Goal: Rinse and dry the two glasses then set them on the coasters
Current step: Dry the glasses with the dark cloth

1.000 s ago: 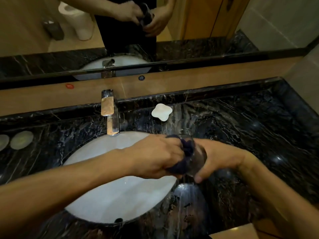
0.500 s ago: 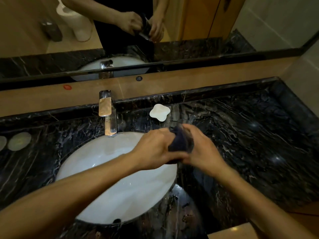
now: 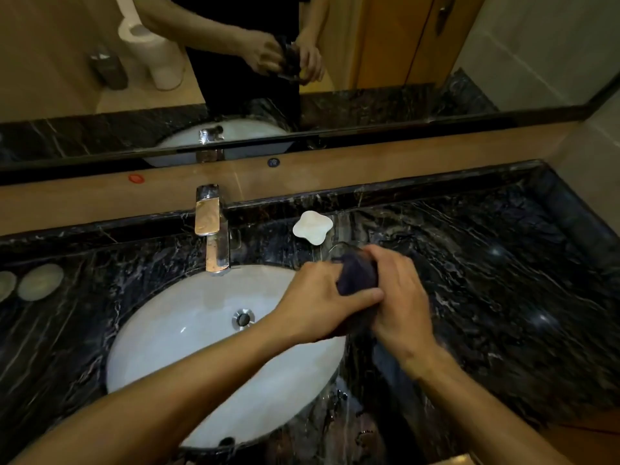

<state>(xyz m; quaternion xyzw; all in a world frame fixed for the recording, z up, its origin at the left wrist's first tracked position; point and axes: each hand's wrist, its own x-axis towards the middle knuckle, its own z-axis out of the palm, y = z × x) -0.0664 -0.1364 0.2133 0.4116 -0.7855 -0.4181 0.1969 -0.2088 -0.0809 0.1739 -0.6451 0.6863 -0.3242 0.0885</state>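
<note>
At the far left of the dark marble counter [image 3: 503, 297] lie two round pale coasters [image 3: 40, 281], side by side and bare, one partly cut off by the picture's edge; they sit where they did half a second ago. Next comes the chrome tap [image 3: 213, 229], standing behind the white oval sink [image 3: 188, 347], whose drain [image 3: 243, 318] is now uncovered, whereas a moment ago the left forearm lay across it. Just right of the tap a small white flower-shaped dish [image 3: 312, 227] rests on the counter near the back ledge. In front of it, over the sink's right rim, the two hands meet. The left hand [image 3: 318, 303] is curled around a dark cloth [image 3: 357, 275], its thumb stretched across to touch the right hand. The right hand [image 3: 399, 297] is wrapped around the same bundle from the other side, fingers bent over its top. The glass being dried is hidden inside cloth and fingers; only a faint clear rim [image 3: 342, 246] shows just above the cloth. Compared with a second ago, when the glass wall showed plainly below the cloth, the hands have closed in and turned more upright. A second glass cannot be made out. The mirror [image 3: 402, 45] above repeats the hands and cloth.
</note>
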